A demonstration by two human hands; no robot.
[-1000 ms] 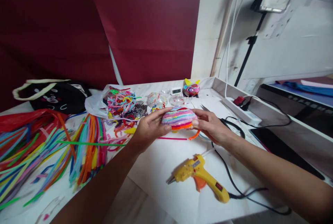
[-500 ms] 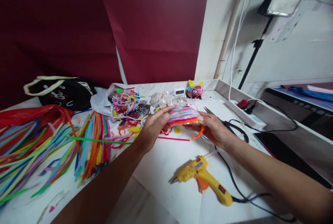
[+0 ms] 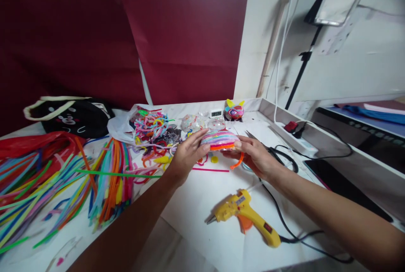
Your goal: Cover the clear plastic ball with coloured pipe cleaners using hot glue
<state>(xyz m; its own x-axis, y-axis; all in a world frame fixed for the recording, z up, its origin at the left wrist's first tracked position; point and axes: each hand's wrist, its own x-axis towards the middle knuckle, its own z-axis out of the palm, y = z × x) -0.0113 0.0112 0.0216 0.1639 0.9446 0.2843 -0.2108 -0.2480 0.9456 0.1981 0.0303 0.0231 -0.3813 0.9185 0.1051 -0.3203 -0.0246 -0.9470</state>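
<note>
Between my two hands is a rounded craft piece point(image 3: 220, 138) covered in rows of coloured pipe cleaners, held just above the table. My left hand point(image 3: 189, 154) grips its left side, thumb in front and fingers along the top. On the right end, my right hand point(image 3: 253, 154) pinches the piece near its lower edge. A loose orange pipe cleaner end point(image 3: 238, 161) curls down beside my right fingers. A yellow glue gun point(image 3: 243, 215) lies on the white paper nearer to me, nozzle to the left. Behind my right hand are black-handled scissors point(image 3: 281, 158).
Bundles of pipe cleaners point(image 3: 110, 179) spread over the left side. A bag of short pieces point(image 3: 150, 124), a small digital clock point(image 3: 216, 114) and a finished-looking colourful ball with yellow ears point(image 3: 234, 111) stand behind. A power strip point(image 3: 294, 137) and dark phone-like slab point(image 3: 344, 187) lie right.
My view has shifted slightly, so the scene sits a little further left. My hands keep their hold on the craft piece, and my right fingers press along its orange lower edge.
</note>
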